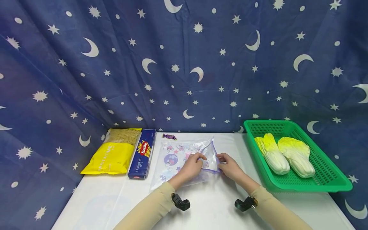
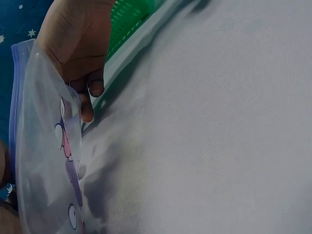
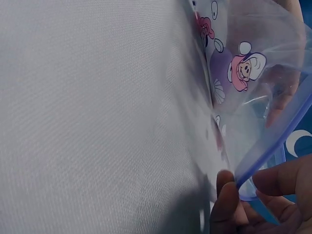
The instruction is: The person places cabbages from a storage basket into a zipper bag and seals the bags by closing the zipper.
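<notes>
A clear plastic zip bag [image 1: 169, 159] with cartoon prints and a purple zip edge lies on the white table, its mouth end raised and spread apart at the right. My left hand [image 1: 192, 166] holds one side of that mouth, fingers curled over the edge. At the opposite side, my right hand [image 1: 231, 166] pinches the purple rim; in the right wrist view, thumb and fingers [image 3: 275, 178] grip the strip near a corner. The left wrist view shows the bag's wall [image 2: 48, 146] standing up between both hands. No contents are visible inside the bag.
Left of the bag lie a blue spaghetti box [image 1: 142, 154] and a yellow pasta bag [image 1: 115, 156]. A purple-wrapped candy [image 1: 169, 136] is behind it. At the right stands a green basket [image 1: 260, 163] holding two napa cabbages [image 1: 297, 156]. A starry blue curtain [image 1: 172, 80] hangs behind.
</notes>
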Demonstrator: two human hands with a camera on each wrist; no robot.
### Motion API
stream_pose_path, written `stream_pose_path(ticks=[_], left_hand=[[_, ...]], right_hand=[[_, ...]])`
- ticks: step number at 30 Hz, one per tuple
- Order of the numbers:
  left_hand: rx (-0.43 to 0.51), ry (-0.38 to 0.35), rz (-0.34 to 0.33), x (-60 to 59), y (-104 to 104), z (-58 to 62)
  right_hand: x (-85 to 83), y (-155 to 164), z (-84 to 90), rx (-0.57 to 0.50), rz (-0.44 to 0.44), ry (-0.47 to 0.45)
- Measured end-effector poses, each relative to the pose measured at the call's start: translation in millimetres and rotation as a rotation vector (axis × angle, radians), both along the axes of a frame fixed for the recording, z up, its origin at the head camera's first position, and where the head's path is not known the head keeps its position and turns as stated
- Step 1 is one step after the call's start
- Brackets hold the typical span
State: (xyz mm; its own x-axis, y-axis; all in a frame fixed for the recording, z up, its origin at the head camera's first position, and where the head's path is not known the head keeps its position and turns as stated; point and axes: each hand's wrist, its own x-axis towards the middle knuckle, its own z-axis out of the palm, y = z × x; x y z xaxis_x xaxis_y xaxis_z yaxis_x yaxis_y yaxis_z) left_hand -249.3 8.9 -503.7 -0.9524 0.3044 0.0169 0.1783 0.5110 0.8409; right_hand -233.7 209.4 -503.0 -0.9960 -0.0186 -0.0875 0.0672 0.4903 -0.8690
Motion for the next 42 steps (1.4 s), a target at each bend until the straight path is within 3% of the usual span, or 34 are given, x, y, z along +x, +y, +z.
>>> stream_pose_path(ticks=[5, 9, 13, 24, 30, 37, 42], left_hand=[[0.036, -0.023, -0.007, -0.5, -2, -0.8], [0.037, 0.009, -0.037, 0.5, -4, 1.6], [0.017, 0.031, -0.066, 2.5, -8, 12.4], [0.024, -0.038, -0.174, 8.0, -22, 48.9], [-0.074, 0.008, -0.194, 9.5, -34, 62.0], [-0.271, 0.094, -0.199, 9.8, -45, 76.7], [-0.295, 0.099, -0.211, 10.6, -53, 82.2]], right_hand=[[-2.7, -3, -3.0, -0.073, 0.007, -0.022], [-4.7, -6, -2.8, -0.107, -0.005, -0.029], [-6.5, -7, -0.6, -0.106, -0.017, -0.031], [-2.9, -9, 25.3, -0.106, 0.008, 0.018], [-2.3, -8, 32.1, -0.074, 0.029, 0.022], [-1.0, -9, 39.2, 0.015, 0.03, 0.081], [-0.7, -12, 43.6, 0.035, 0.093, 0.094]])
